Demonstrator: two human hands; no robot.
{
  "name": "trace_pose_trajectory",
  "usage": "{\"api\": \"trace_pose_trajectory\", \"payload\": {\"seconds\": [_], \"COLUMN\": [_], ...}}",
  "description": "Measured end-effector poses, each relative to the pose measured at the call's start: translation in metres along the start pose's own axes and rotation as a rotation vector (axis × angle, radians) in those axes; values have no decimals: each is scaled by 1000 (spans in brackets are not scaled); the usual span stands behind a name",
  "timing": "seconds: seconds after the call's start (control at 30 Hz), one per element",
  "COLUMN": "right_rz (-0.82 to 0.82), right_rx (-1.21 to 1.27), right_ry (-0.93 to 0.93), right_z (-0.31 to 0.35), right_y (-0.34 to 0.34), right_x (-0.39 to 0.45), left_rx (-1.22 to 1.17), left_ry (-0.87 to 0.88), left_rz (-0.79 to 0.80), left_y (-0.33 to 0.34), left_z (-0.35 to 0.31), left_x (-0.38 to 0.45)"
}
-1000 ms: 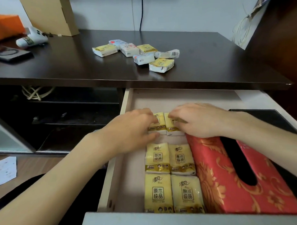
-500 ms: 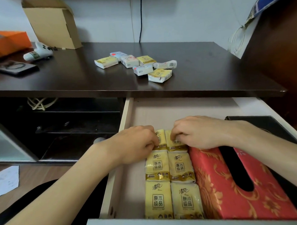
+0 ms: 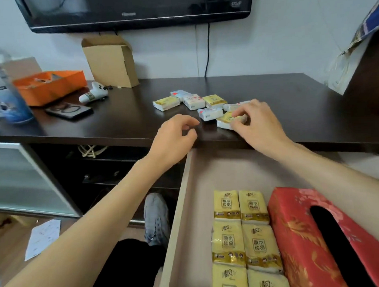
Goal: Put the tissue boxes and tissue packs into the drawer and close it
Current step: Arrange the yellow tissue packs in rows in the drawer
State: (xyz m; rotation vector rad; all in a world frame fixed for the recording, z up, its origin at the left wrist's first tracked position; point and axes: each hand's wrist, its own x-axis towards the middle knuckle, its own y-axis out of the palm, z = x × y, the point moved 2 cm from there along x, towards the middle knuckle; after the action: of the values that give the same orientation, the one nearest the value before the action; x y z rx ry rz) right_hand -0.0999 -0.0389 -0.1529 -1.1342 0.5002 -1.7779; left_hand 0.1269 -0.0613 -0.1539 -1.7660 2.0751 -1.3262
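Fingers (image 3: 237, 118) of the right hand (image 3: 259, 128) pinch the nearest yellow pack (image 3: 226, 120) on the dark desk (image 3: 123, 122)
Left hand (image 3: 173, 139) hovers empty, fingers loosely curled, just left of that pack; behind it lie five more loose packs (image 3: 191, 100), well apart from the open drawer (image 3: 185, 186) below the desk edge. A shallow pinch could let the slick wrapper slip, or nudge the white pack (image 3: 209, 113) touching it

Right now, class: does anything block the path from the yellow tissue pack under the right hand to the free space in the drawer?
Nothing visible does. The right hand touches the yellow tissue pack near the tabletop's front edge, and the open drawer lies directly below with bare floor behind the stored packs.
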Motion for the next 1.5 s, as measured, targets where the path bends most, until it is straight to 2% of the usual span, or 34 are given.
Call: {"api": "trace_pose_trajectory", "payload": {"seconds": [0.1,0.2,0.27,0.37,0.43,0.5,0.57,0.63,0.7,0.8,0.87,1.0,1.07,1.17,1.33,1.4,1.5], "right_rz": [68,21,8,25,35,49,61,65,73,112,130,167,171,93,-94,-34,270], "right_rx": [-112,-170,-159,-134,-116,-98,-88,-63,-9,65,87,47,79,200,417,431,522], "right_ry": [45,-14,-7,30,59,90,126,173,215,246,261,244,228,185,108,61,15], "right_z": [-7,-11,-12,-13,-13,-14,-14,-15,-17,-18,-17,-14,-14,-16,-13,-2,17], "right_y": [23,31,31,33,32,32,32,32,30,26,24,21,20,15,-4,-17,-42], "right_x": [8,7,7,9,10,10,11,10,9,9,11,13,13,11,-14,-35,-81], "left_rx": [94,235,335,480,493,607,772,805,711,511,458,350,341,331,47,-17,-171], "left_ry": [-15,-4,-78,-212,-240,-152,23,151,177,20,-73,-155,-146,-129,-150,-101,9], "left_rz": [-80,-110,-28,202,211,115,19,-17,21,165,247,367,374,355,335,360,510], "left_y": [0,-5,-6,-1,3,2,-3,-9,-17,-30,-35,-39,-40,-40,-47,-46,-36], "left_z": [23,44,61,85,90,82,70,62,61,61,61,60,58,52,12,-13,-45], "left_x": [39,81,105,119,117,109,98,84,73,68,71,71,66,55,9,-19,-71]}}
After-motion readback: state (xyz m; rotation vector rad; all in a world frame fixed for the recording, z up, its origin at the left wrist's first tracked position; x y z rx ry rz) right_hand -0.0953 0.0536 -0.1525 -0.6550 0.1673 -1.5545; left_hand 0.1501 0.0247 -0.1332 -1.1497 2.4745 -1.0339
